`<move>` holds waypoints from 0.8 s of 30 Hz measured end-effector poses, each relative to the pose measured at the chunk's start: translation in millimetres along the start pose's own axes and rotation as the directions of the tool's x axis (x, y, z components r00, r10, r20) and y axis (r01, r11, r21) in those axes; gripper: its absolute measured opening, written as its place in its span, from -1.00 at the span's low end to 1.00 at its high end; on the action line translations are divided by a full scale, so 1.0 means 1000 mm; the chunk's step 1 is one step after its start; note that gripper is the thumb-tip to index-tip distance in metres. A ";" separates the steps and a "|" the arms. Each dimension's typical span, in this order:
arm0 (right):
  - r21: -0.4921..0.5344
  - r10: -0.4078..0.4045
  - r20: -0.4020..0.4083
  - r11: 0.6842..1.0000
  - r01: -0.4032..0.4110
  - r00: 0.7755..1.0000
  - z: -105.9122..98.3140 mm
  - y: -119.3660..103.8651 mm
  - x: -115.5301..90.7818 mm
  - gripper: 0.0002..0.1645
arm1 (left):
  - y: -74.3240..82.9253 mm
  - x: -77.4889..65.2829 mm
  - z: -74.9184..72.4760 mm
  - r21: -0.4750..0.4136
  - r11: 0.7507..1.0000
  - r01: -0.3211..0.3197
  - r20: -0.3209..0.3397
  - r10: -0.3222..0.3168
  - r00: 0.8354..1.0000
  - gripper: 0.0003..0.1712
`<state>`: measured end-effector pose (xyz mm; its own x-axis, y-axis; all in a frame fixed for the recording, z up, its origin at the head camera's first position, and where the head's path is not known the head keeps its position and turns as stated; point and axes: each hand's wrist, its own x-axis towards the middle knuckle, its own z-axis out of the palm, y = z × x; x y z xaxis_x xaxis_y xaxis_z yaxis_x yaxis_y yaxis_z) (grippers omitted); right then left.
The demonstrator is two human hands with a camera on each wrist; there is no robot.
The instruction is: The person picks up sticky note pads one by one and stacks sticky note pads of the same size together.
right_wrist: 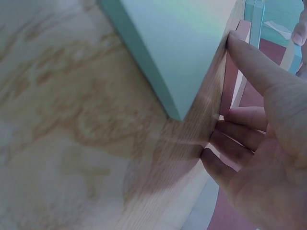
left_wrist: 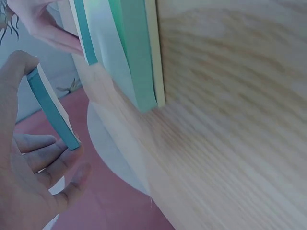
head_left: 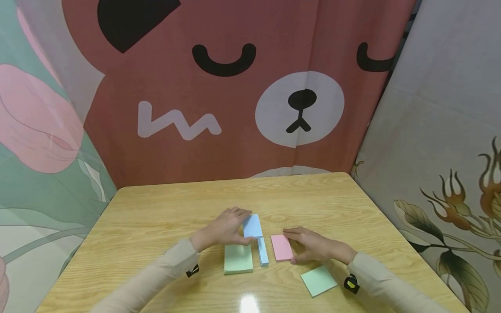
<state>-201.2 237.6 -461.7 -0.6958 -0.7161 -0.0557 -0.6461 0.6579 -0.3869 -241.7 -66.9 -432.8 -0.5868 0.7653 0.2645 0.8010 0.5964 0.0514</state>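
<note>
My left hand (head_left: 224, 228) holds a light blue sticky note pad (head_left: 252, 226) between thumb and fingers, raised above the table in the left wrist view. Below it lies a thick green sticky note pad (head_left: 238, 260), and a narrow blue pad (head_left: 263, 252) lies along its right side. A pink sticky note pad (head_left: 281, 248) rests on the wood, with my right hand (head_left: 313, 244) gripping its right side. In the right wrist view, the thumb (right_wrist: 249, 60) is at one end of the pink pad (right_wrist: 230, 86) and the fingers are at the other.
Nearer me, a second green pad (head_left: 318, 281) lies askew below the right hand. Everything is on a light wooden table (head_left: 164, 208). Behind it hangs a curtain (head_left: 235, 152) with a bear face, and a flowered cloth (head_left: 422, 130) borders the right side.
</note>
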 end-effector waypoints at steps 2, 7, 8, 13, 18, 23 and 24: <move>-0.006 0.000 -0.003 1.000 0.000 1.000 0.000 0.001 0.000 -0.06 | 0.004 0.002 0.002 -0.005 1.000 -0.003 0.004 0.003 1.000 -0.07; -0.021 -0.008 -0.011 1.000 0.008 1.000 0.001 0.002 0.000 -0.07 | 0.015 0.008 0.005 0.003 1.000 -0.022 0.011 0.022 1.000 -0.07; -0.020 -0.010 -0.012 1.000 0.010 1.000 0.001 0.001 0.000 -0.07 | 0.017 0.009 0.006 0.002 1.000 -0.026 0.014 0.026 1.000 -0.07; -0.009 -0.025 -0.025 1.000 0.024 0.999 0.001 0.002 0.001 -0.08 | 0.026 0.015 0.010 0.003 0.999 -0.043 0.026 0.042 0.999 -0.07; -0.020 -0.041 -0.049 0.999 0.040 0.998 0.001 0.003 0.001 -0.09 | 0.034 0.021 0.014 0.021 0.999 -0.033 0.040 0.032 0.999 -0.07; -0.009 -0.018 -0.038 1.000 0.017 0.999 0.002 0.003 0.002 -0.08 | 0.043 0.025 0.016 0.020 0.999 -0.028 0.053 0.027 0.998 -0.06; -0.009 -0.012 -0.034 1.000 0.012 0.999 0.002 0.003 0.002 -0.08 | 0.045 0.026 0.016 0.023 0.999 -0.029 0.059 0.028 0.998 -0.06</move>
<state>-203.9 237.3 -465.1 -0.6983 -0.7156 -0.0199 -0.6569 0.6516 -0.3793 -223.1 -16.3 -439.3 -0.5703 0.7946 0.2085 0.8149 0.5792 0.0214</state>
